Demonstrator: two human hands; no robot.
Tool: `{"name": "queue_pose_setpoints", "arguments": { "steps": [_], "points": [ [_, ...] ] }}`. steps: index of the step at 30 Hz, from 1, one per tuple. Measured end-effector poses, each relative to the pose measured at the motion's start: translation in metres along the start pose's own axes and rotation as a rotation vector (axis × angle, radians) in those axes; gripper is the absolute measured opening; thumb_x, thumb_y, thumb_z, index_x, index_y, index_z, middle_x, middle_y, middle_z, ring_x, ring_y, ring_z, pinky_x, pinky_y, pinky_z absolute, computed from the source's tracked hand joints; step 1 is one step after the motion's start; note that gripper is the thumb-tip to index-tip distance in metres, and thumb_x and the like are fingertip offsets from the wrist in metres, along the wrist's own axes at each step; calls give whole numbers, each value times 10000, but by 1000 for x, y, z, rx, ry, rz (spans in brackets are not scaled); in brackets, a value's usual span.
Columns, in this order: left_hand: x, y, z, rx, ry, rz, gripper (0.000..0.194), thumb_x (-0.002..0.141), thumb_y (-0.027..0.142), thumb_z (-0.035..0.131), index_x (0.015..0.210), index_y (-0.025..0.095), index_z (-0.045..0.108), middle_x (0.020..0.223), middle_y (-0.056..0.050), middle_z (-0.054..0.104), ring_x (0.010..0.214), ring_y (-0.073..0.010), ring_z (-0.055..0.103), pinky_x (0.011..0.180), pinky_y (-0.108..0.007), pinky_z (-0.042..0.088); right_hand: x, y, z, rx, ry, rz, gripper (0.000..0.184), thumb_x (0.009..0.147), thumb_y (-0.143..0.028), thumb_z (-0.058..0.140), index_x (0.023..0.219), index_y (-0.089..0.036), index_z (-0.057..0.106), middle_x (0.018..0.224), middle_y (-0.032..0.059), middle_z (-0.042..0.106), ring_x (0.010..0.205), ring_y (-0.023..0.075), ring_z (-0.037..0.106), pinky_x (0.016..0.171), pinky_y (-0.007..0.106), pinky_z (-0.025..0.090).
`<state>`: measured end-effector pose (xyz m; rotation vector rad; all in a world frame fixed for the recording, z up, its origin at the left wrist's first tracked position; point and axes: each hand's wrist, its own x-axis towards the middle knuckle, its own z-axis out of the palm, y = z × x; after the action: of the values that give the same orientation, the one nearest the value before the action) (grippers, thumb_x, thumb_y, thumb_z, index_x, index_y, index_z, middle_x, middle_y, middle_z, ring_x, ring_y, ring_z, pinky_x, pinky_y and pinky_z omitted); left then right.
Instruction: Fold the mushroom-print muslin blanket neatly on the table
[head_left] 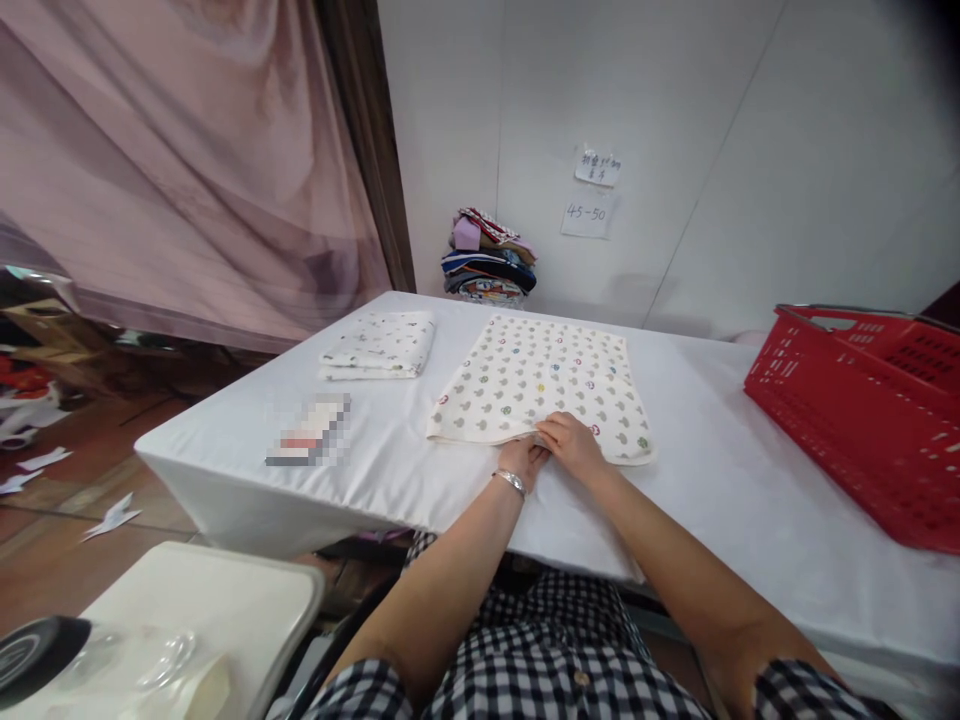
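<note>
A white cloth printed with small grey-green figures and a few coloured ones lies spread flat in front of me. Its near edge is slightly raised where my hands meet. My left hand, with a silver bracelet at the wrist, is closed at that edge, its fingertips partly hidden under the cloth and the other hand. Beside it, my right hand has its fingers bent over the same edge, pinching it. A second white cloth with a sparse print rests folded at the table's far left.
The white-covered table carries a blurred-out flat object on the left and a red plastic basket on the right. Folded fabrics are stacked by the wall. A white stool holding plastic items stands at lower left.
</note>
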<state>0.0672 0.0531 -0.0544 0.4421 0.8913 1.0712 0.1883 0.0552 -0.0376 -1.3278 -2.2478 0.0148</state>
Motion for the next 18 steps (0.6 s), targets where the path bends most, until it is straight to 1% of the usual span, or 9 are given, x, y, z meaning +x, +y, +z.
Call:
{"name": "queue_pose_setpoints", "arguments": {
  "steps": [3, 5, 7, 12, 15, 18],
  "points": [
    [-6, -1, 0, -73, 45, 5, 133, 766, 76, 519, 749, 207, 528, 718, 2, 619, 698, -119, 626, 807, -293, 510, 0, -5, 3, 14, 69, -7, 263, 924, -265, 410, 976, -247, 667, 921, 62, 603, 877, 191, 522, 755, 307, 435],
    [-12, -3, -2, -111, 67, 13, 138, 751, 73, 540, 728, 207, 518, 688, 11, 613, 662, -112, 619, 807, -289, 507, -4, -6, 7, 23, 125, -18, 259, 925, -268, 414, 970, -242, 667, 894, 59, 599, 863, 189, 516, 744, 303, 438],
    [-18, -4, -4, -137, 71, 16, 138, 746, 78, 551, 718, 209, 517, 671, 13, 617, 652, -111, 619, 810, -284, 504, -9, -8, 9, 40, 153, -43, 249, 923, -261, 423, 949, -236, 669, 876, 54, 597, 856, 186, 511, 734, 297, 439],
    [-25, -6, -6, -165, 54, 27, 111, 760, 93, 541, 734, 201, 535, 715, -13, 656, 697, -128, 638, 789, -291, 506, -17, -11, 9, 38, 148, -76, 227, 908, -216, 438, 915, -218, 665, 890, 61, 594, 856, 189, 501, 738, 304, 435],
    [-25, -7, -6, -162, 42, 39, 92, 756, 103, 549, 743, 195, 548, 728, -24, 666, 709, -135, 643, 766, -287, 507, -18, -15, 6, 24, 117, -93, 229, 899, -189, 432, 926, -204, 659, 915, 72, 588, 864, 196, 493, 746, 316, 432],
    [-25, -8, -7, -161, 26, 46, 91, 736, 91, 551, 740, 182, 560, 699, -25, 660, 689, -139, 643, 753, -290, 507, -19, -17, 3, 13, 81, -103, 210, 887, -191, 447, 940, -189, 651, 934, 81, 581, 877, 205, 490, 757, 326, 431]
  ]
}}
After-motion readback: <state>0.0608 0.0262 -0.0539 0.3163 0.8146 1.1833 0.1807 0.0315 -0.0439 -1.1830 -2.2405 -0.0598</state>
